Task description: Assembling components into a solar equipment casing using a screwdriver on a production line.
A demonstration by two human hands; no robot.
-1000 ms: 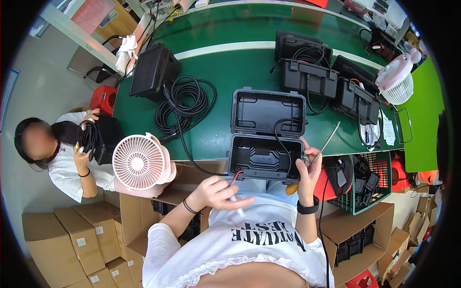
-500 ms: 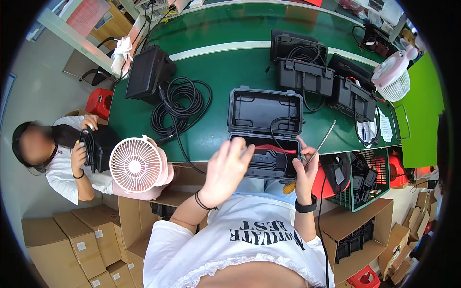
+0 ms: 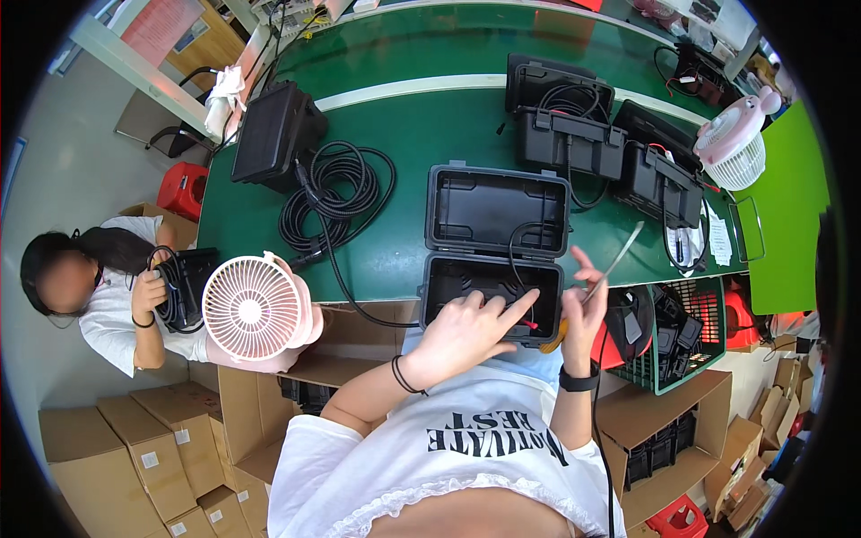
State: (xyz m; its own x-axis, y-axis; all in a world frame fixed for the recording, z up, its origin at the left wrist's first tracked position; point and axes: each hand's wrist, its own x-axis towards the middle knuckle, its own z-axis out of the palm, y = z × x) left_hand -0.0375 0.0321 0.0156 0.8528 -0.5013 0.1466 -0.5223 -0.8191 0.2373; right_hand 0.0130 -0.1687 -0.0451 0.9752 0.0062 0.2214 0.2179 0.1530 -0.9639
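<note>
An open black plastic box (image 3: 496,211) with a hinged lid stands at the table's front edge, right in front of me. My left hand (image 3: 473,327) is over its lower half, index finger stretched out and thumb apart; I see nothing held in it. A short red wire (image 3: 531,325) shows just below those fingers, and a black cable (image 3: 513,247) loops from the lid into the box. Beside the box's right wall, my right hand (image 3: 585,314) grips a screwdriver (image 3: 619,255), its shaft pointing up and right, its yellow handle below the fingers. The left hand hides part of the box's inside.
A closed black box (image 3: 280,134) and a coiled black cable (image 3: 336,193) lie to the left. More black boxes (image 3: 569,143) stand at the back right. A white fan (image 3: 253,300) is at the left, near a seated co-worker (image 3: 117,296). A green crate (image 3: 717,309) stands lower right.
My left hand has moved right and lower over the box, its fingers now spread. The red wire that stretched across the box now shows only near its front right corner. The screwdriver has shifted slightly right.
</note>
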